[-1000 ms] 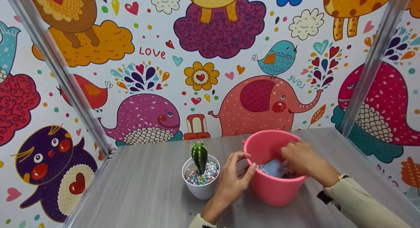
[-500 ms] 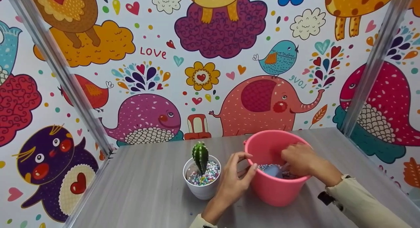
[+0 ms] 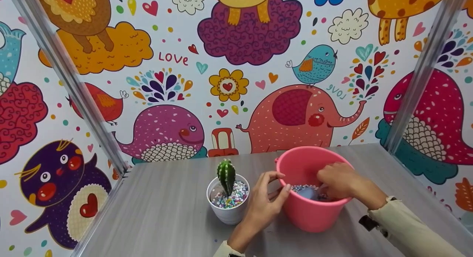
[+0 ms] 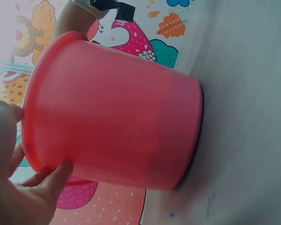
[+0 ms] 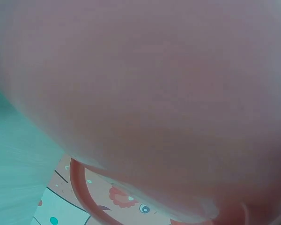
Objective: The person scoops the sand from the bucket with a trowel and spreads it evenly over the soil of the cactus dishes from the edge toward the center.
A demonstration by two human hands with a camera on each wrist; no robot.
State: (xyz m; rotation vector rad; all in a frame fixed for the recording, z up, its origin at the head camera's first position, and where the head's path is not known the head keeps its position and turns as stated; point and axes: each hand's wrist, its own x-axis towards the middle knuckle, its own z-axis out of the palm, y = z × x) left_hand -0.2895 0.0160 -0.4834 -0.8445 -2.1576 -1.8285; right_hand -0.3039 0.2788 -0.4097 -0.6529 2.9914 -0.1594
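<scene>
A pink bucket [image 3: 312, 218] stands on the table with small multicoloured pebbles [image 3: 300, 187] inside. My left hand [image 3: 263, 205] grips its left rim, thumb against the outer wall and fingertips over the edge; the left wrist view shows this hand [image 4: 30, 192] at the rim too. Inside the bucket, my right hand [image 3: 340, 181] holds a blue-grey scoop [image 3: 306, 192], its blade low among the pebbles and its handle mostly hidden by the fingers. Pale, blurred surfaces fill most of the right wrist view, with a piece of the bucket's rim [image 5: 79, 185] below.
Left of the bucket, close to my left hand, is a white pot [image 3: 228, 215] holding a green cactus [image 3: 226, 175] and coloured pebbles [image 3: 236, 198]. The grey wood-grain table [image 3: 166, 212] ends at cartoon-printed walls [image 3: 147, 35] with metal corner posts [image 3: 417, 64].
The scoop's blade has tipped and sunk lower into the pebbles, so less of it shows. My right hand has shifted slightly down with it; my left hand stays on the rim.
</scene>
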